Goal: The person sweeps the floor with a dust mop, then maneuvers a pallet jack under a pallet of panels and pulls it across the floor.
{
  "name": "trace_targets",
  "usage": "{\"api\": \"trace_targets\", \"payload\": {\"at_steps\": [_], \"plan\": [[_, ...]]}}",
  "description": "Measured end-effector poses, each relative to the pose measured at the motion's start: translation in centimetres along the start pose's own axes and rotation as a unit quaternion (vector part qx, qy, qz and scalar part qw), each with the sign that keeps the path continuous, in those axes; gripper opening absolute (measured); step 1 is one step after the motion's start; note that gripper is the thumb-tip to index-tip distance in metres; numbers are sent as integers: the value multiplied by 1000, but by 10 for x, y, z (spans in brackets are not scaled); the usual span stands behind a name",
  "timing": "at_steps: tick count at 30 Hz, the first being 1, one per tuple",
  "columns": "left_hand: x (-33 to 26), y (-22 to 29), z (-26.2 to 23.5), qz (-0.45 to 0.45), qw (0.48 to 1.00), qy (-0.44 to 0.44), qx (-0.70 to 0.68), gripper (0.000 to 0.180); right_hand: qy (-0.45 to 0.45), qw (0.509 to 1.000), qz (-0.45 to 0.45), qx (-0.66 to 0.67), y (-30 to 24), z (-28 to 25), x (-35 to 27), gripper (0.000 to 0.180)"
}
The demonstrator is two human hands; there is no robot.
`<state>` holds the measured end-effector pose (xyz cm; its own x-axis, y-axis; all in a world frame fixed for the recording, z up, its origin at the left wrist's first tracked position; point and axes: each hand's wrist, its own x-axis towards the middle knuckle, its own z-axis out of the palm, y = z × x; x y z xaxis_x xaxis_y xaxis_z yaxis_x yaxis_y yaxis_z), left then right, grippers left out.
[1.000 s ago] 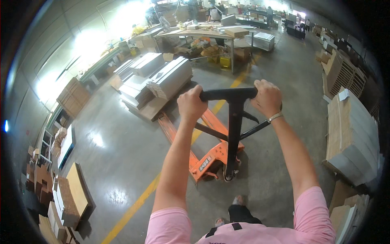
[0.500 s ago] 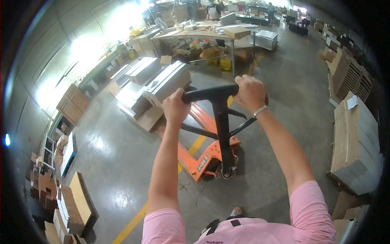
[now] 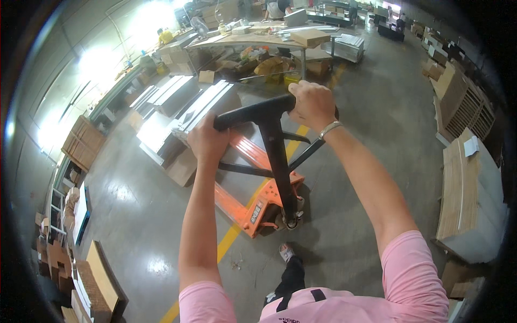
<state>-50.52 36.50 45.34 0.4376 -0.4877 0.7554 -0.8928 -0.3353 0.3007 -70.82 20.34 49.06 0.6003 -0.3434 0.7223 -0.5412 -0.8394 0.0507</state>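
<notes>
Both of my hands grip the black loop handle of an orange pallet jack (image 3: 239, 209). My left hand (image 3: 208, 141) is closed round the left end of the handle (image 3: 253, 112). Higher up, my right hand (image 3: 312, 105) wraps its right end, a bracelet on that wrist. The handle's black shaft runs down to the wheels on the floor. Two orange forks stretch away toward stacks of long white-edged panels (image 3: 207, 107); whether they reach under the load is hidden by my left hand and the stack. One of my feet (image 3: 286, 252) is just behind the jack.
Beyond the stacks stands a long worktable (image 3: 242, 41) with boxes on top and scraps beneath. A strapped stack of boards (image 3: 463, 188) lines the right side. Panels (image 3: 105, 277) lean at lower left. A yellow floor line (image 3: 229, 243) passes under the jack. People work far back.
The handle and both hands have shifted left and slightly up in view. The jack also sits further left. A foot has stepped forward, close behind the jack's wheels.
</notes>
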Motion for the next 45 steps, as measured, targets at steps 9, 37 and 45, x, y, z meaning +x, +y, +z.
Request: {"api": "trace_targets", "payload": {"at_steps": [9,37,45], "plan": [[92,-46,99,-4,1000,-2,-9,18,-14,1000,7,26,44,114,100,17],[315,-163,325,-145,973,65,165,8,-16,949,-177,261,137,456,411,18],[331,-178,338,-154,965,93,192,10,20,943,-191,273,131,498,438,14]]}}
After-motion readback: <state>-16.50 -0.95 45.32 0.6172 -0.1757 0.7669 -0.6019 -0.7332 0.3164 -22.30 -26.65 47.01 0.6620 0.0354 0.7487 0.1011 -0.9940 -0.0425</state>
